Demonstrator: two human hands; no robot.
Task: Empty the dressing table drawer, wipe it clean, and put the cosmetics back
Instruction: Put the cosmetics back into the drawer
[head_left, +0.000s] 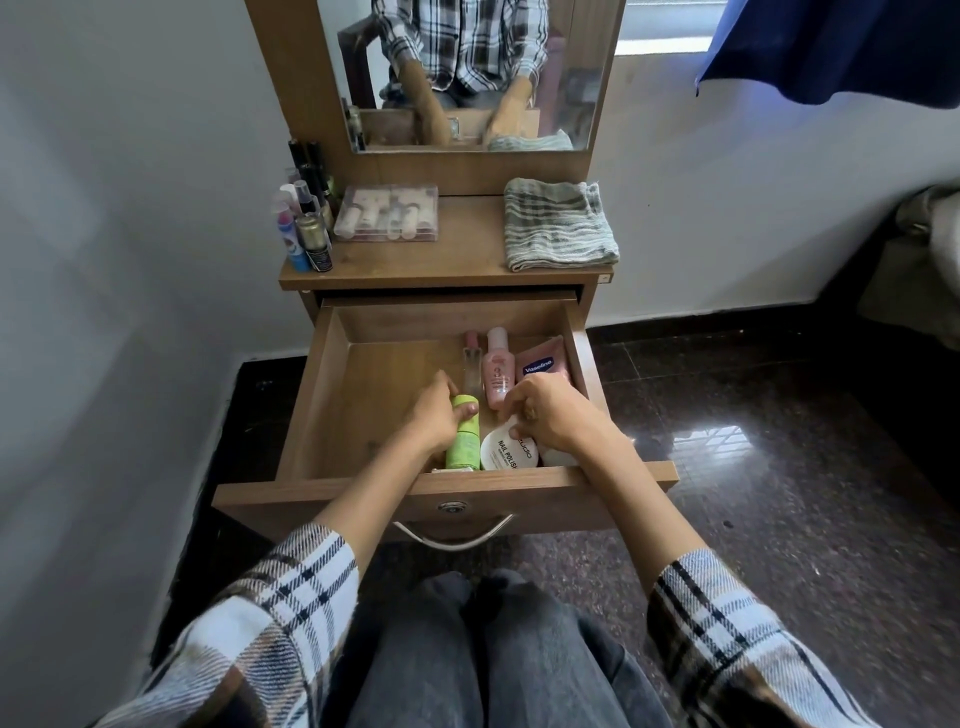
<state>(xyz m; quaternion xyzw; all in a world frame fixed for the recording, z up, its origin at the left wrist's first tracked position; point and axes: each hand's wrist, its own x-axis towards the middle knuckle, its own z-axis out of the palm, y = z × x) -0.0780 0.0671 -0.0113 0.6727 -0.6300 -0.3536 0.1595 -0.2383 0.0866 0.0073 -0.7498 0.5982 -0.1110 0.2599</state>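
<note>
The wooden drawer (332, 405) of the dressing table is pulled out in front of me. Inside, on its right side, lie a green bottle (462, 444), a white nail polish remover jar (501, 452), a pink bottle (497, 371), a slim glass perfume vial (471, 364) and a pink Vaseline tube (543, 361). My left hand (434, 415) is closed around the green bottle's upper part. My right hand (550, 415) grips the white jar from above. The drawer's left half is bare wood.
On the tabletop (457, 260) stand several small bottles (306, 228) at the left, a clear makeup case (385, 213) and a folded striped cloth (558, 223) at the right. A mirror (462, 73) rises behind. Dark glossy floor (753, 441) lies to the right; my knees sit below the drawer.
</note>
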